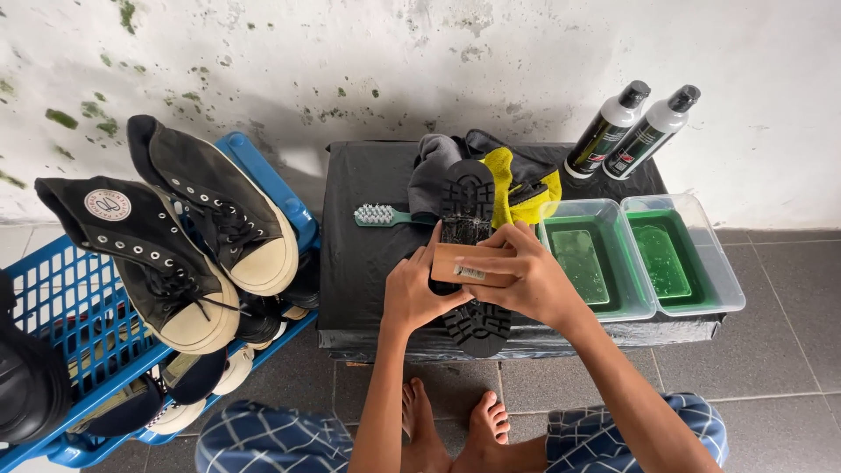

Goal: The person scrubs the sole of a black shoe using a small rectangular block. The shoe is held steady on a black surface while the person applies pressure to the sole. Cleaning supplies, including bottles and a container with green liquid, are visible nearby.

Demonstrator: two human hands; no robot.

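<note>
Nearest the camera: bare feet (455, 425) on grey floor tiles, knees in blue checked shorts either side.

Both hands meet over the front edge of the black-covered table (359, 254). The right hand (517, 276) is closed around a wooden brush block (460, 263), fingers wrapped over its top, a small pale label showing on the block's side. Left hand (412, 293) sits just beside it, fingers curled; it seems to steady the shoe from the left, tho the grip itself is hidden behind the brush. The black shoe (469, 254) lies sole-up under both hands, lugged tread facing the camera, heel end overhanging the table's near edge.

Left of the table, touching it: a blue plastic crate rack (61, 298) w/ two black high-top sneakers (188, 236) on top, cream toe caps, round white patch on one ankle.

Right of the shoe: two clear rectangular tubs (639, 254) side by side, green liquid in each, filling the table's right half to the edge.

Further back: a green-handled toothbrush (385, 215), then grey and yellow cloths (508, 180) under the shoe's toe. Bare table room only left of the shoe.

Farthest: two bottles (631, 131), white w/ dark-green labels and black caps, leaning on the stained white wall.
</note>
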